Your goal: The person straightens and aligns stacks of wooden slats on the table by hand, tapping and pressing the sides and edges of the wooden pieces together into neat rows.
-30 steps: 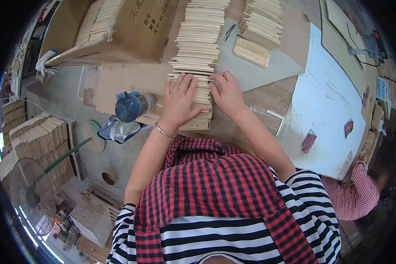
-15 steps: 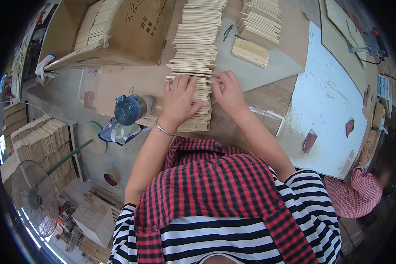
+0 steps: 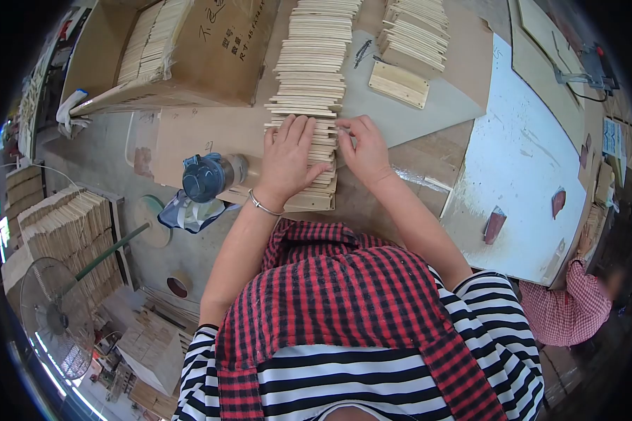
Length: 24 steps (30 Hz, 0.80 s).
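A long row of thin wooden boards [image 3: 309,81], stood on edge and packed closely, runs away from me across the cardboard-covered table. My left hand [image 3: 288,154] lies over the near part of this row, fingers stretched out and thumb apart, pressing on the top edges. At the row's right side, my right hand [image 3: 364,145] has its bent fingers and thumb at the end of one board; the fingertips are small in view. Beneath my left hand, part of the row is hidden. One board [image 3: 309,202] lies flat at the near end.
A large cardboard box [image 3: 218,52] holding boards stands at the back left. Left of the row is a blue-lidded bottle [image 3: 205,175]. Another board stack [image 3: 414,35] and a flat board [image 3: 399,84] lie at right. A fan [image 3: 56,316] stands left; a person [image 3: 569,305] is at right.
Little differs. Both hands stay at nearly the same place on the row, and a slightly wider gap shows between the boards just beyond my fingers.
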Available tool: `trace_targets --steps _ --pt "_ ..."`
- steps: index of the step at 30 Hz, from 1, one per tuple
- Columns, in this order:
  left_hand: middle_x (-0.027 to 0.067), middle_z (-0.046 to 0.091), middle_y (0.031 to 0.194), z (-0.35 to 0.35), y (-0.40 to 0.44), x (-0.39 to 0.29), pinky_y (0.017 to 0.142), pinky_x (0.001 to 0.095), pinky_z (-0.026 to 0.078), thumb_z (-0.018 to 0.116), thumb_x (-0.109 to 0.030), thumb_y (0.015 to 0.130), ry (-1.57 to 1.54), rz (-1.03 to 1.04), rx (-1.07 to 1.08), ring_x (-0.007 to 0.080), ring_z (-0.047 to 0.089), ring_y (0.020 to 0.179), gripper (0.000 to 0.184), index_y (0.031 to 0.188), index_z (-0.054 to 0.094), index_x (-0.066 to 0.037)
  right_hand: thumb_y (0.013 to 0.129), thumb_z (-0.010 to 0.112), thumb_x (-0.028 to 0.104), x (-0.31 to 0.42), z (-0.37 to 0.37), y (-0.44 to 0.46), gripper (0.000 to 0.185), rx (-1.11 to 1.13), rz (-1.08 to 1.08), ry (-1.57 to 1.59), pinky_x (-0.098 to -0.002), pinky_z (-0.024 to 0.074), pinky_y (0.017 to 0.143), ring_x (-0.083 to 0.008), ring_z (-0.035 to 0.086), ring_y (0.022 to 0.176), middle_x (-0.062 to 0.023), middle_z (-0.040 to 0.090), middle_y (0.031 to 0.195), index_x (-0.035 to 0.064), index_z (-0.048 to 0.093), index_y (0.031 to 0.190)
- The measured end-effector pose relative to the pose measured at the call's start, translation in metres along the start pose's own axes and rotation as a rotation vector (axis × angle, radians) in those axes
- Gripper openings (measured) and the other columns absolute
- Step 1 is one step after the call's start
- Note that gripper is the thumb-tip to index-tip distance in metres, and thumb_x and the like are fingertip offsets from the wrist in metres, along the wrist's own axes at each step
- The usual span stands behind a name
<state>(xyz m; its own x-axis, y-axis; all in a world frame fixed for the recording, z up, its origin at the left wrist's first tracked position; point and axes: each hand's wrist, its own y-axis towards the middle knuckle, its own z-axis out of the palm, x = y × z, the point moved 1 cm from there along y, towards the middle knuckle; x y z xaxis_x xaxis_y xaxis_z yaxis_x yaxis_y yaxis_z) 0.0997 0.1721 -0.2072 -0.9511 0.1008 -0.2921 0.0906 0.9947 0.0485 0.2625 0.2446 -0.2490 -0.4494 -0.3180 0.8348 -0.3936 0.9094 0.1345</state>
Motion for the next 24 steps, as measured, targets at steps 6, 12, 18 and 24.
trace_targets --steps 6,12,18,24 --pt "0.0126 0.047 0.133 -0.001 0.002 0.0 0.102 0.048 0.03 0.076 -0.045 0.068 0.001 -0.012 0.049 0.0301 0.041 0.129 0.082 0.132 0.048 -0.003 0.083 0.063 0.012 0.002 0.003 0.012 0.021 0.0 -0.008 -0.036 -0.042 0.0474 0.079 -0.0332 0.057 0.09 -0.0135 0.057 0.093 0.0065 0.063 0.103" --pt "0.0139 0.046 0.133 -0.002 0.002 0.0 0.103 0.049 0.03 0.076 -0.045 0.068 -0.02 -0.019 0.055 0.0315 0.039 0.13 0.082 0.132 0.048 -0.003 0.083 0.064 0.015 0.001 0.005 0.014 0.021 0.039 -0.067 -0.122 -0.0426 0.0471 0.078 -0.0334 0.056 0.089 -0.0129 0.057 0.092 0.0087 0.062 0.103" --pt "0.0155 0.045 0.135 0.0 0.001 -0.002 0.104 0.05 0.029 0.076 -0.047 0.068 -0.034 -0.021 0.023 0.0342 0.037 0.131 0.083 0.132 0.048 -0.002 0.085 0.064 0.015 0.002 0.0 0.016 0.022 0.095 -0.044 -0.168 -0.0407 0.0475 0.079 -0.0322 0.056 0.092 -0.0117 0.057 0.095 0.0096 0.062 0.106" --pt "0.0155 0.042 0.141 0.001 0.001 -0.004 0.106 0.0514 0.028 0.077 -0.047 0.067 0.032 -0.03 -0.03 0.0333 0.034 0.134 0.086 0.134 0.046 -0.003 0.085 0.063 0.013 -0.001 0.002 0.013 0.02 0.092 -0.066 -0.13 -0.0411 0.0471 0.078 -0.033 0.057 0.09 -0.0123 0.057 0.093 0.0091 0.062 0.105"
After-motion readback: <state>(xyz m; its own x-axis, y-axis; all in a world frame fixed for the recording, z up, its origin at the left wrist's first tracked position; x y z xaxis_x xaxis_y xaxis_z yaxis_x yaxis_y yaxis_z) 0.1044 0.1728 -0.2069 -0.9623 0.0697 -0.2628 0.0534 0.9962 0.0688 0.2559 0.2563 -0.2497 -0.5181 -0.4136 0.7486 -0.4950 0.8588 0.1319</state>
